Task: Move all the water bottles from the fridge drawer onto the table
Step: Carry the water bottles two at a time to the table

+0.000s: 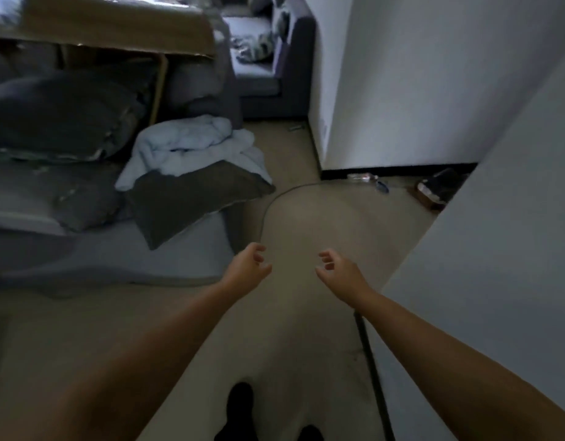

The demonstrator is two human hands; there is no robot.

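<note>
My left hand (248, 267) and my right hand (337, 271) are both stretched out in front of me over the beige carpet, fingers loosely curled, holding nothing. They hang a short way apart, palms turned toward each other. One clear plastic bottle (362, 177) lies on the floor by the black baseboard ahead. No fridge, drawer or table top with bottles is in view.
A low mattress (122, 249) with grey pillows and a pale crumpled blanket (192, 144) fills the left. White walls (433, 84) close in on the right. A dark cable (274, 202) curves across the carpet. A grey sofa (268, 68) stands far ahead. My dark-socked feet (239, 405) show below.
</note>
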